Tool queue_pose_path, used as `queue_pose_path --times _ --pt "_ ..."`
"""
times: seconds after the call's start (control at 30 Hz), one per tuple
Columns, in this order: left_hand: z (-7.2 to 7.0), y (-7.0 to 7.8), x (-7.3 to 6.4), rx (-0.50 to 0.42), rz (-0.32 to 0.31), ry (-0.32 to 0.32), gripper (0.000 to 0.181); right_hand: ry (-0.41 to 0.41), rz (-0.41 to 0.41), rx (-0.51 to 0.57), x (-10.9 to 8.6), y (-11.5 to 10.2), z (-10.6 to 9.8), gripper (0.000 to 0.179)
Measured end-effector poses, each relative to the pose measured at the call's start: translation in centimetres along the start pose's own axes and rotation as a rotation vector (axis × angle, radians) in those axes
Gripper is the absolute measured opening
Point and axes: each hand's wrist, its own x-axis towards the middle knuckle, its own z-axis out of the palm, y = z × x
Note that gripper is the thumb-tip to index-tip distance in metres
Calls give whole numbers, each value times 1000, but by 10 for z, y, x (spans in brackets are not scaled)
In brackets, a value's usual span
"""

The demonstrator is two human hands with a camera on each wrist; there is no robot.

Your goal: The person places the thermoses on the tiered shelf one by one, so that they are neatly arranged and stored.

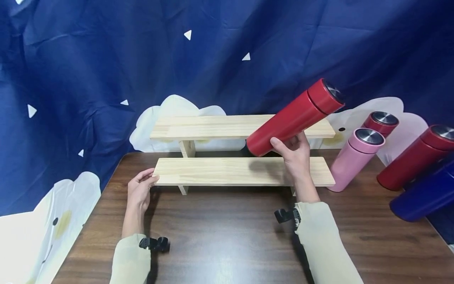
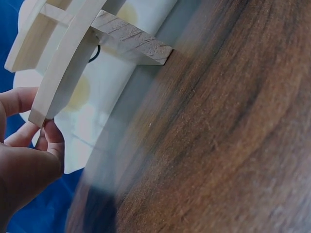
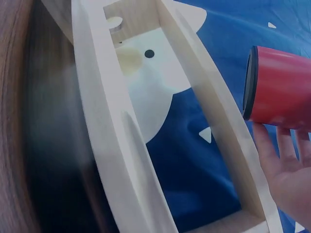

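My right hand point(image 1: 296, 156) grips a red thermos bottle point(image 1: 289, 120) near its lower end. The bottle leans, its dark-topped lid up to the right and its base down to the left, above a two-tier wooden shelf. In the right wrist view the base end of the red bottle point(image 3: 282, 87) shows, with fingers under it. My left hand point(image 1: 140, 189) pinches the left end of the lower shelf board point(image 1: 220, 171); in the left wrist view, thumb and fingers hold the board's corner point(image 2: 41, 109). The upper board point(image 1: 209, 127) lies behind and higher.
Right of the shelf stand a pink bottle point(image 1: 356, 159), a red bottle point(image 1: 381, 122) behind it, a darker red bottle point(image 1: 418, 157) and a blue bottle point(image 1: 425, 193). The brown wooden table point(image 1: 220, 228) lies below. A blue curtain point(image 1: 142, 59) with white shapes hangs behind.
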Motion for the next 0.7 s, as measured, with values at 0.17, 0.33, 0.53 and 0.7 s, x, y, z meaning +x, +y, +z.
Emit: queue_pose_path --times 0.17,0.33,0.53,0.7 --pt "0 -2 -4 -25 -10 1 30 -18 -11 -26 0 1 10 53" --pt "0 -2 -3 -51 -1 -10 30 -12 -34 -54 1 4 21 53" --pt "0 -1 -2 -65 -5 -11 30 -17 -71 -127 6 11 33 54" --pt "1 -1 -2 -68 -8 -15 29 3 -74 -195 11 14 42 55"
